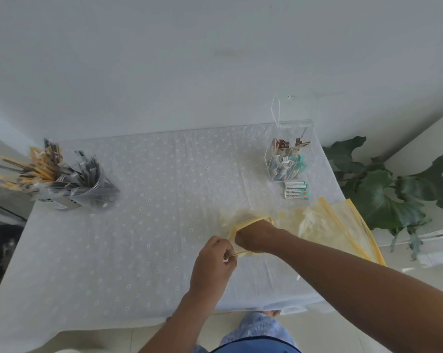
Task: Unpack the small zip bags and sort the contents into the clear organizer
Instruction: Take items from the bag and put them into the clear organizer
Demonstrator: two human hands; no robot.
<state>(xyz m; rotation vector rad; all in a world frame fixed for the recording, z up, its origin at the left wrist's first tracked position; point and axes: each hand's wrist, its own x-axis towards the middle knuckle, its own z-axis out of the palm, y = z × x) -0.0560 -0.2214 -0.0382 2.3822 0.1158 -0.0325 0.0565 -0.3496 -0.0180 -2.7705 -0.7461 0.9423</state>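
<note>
A small yellow-rimmed zip bag (pixel 234 220) lies on the table in front of me. My left hand (pixel 214 261) pinches its near rim and holds the mouth apart. My right hand (pixel 253 236) is pushed into the bag, its fingers hidden inside. The clear organizer (pixel 289 159) stands at the back right with its lid up, holding brown and teal-white packets. Two teal-white packets (pixel 296 191) lie flat just in front of it.
More yellow zip bags (pixel 337 225) lie in a pile at the table's right edge. A clear cup of sachets and sticks (pixel 75 184) stands at the left. A green plant (pixel 383 189) is off the right side. The white tablecloth (pixel 139 238) covers the table.
</note>
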